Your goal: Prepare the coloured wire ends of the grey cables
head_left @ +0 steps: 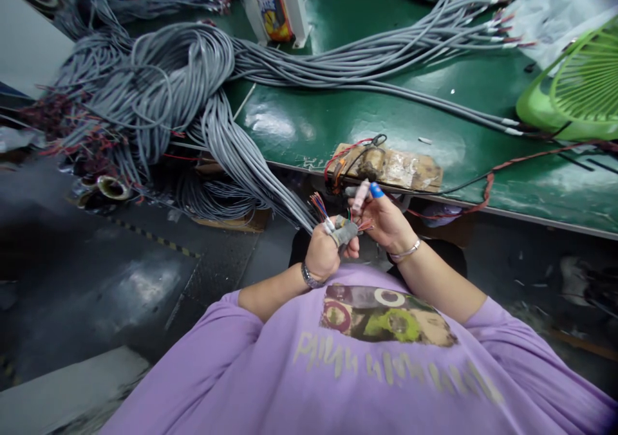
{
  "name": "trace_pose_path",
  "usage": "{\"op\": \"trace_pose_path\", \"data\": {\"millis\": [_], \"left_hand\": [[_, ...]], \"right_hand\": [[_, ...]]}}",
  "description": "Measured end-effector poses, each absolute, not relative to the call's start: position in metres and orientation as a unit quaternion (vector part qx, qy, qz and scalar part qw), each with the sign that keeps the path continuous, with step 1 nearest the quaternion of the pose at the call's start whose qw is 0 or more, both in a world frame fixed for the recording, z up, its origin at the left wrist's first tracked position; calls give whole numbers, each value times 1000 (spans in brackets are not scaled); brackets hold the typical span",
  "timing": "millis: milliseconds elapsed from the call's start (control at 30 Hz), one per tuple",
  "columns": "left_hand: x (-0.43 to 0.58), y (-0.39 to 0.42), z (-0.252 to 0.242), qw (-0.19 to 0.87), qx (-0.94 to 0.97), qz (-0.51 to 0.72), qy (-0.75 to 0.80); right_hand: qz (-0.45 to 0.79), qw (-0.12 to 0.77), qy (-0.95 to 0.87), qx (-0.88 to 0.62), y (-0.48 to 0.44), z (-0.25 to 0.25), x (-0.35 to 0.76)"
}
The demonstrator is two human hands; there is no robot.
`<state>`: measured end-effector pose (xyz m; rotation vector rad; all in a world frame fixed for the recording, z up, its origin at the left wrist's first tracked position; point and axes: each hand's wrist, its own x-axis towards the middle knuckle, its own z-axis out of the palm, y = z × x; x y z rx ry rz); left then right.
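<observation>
My left hand [323, 253] is closed around the end of a grey cable [302, 215], with a grey covering on its thumb. Blue, red and orange wires [318, 208] fan out above that fist beside a white sleeve. Close on the right, my right hand [386, 221] bends its fingers onto thin reddish wires [365, 225] that stick out past the left thumb. One of its fingers has a pinkish-white wrap, another a blue tip cover. Just beyond both hands, a worn wooden block [408, 168] with a metal piece and leads sits at the bench edge.
A thick heap of grey cables [178, 68] covers the left of the green bench [290, 116], with strands running right. A green fan [579, 81] and clear plastic bag [560, 17] are at right. A reddish cord [487, 190] crosses the bench edge. A white post [297, 10] stands behind.
</observation>
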<state>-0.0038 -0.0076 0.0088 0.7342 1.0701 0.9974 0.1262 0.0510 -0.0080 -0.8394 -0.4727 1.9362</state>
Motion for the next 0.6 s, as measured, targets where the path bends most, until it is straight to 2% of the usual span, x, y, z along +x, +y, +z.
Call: {"op": "trace_pose_path", "data": {"millis": [267, 433, 600], "left_hand": [[1, -1, 8, 669, 309, 463, 493], [2, 1, 6, 669, 306, 470, 488], [2, 1, 3, 671, 307, 464, 491]], "right_hand": [[663, 579, -264, -393, 49, -23, 118], [743, 524, -203, -362, 54, -21, 112], [748, 535, -158, -359, 59, -16, 111]]}}
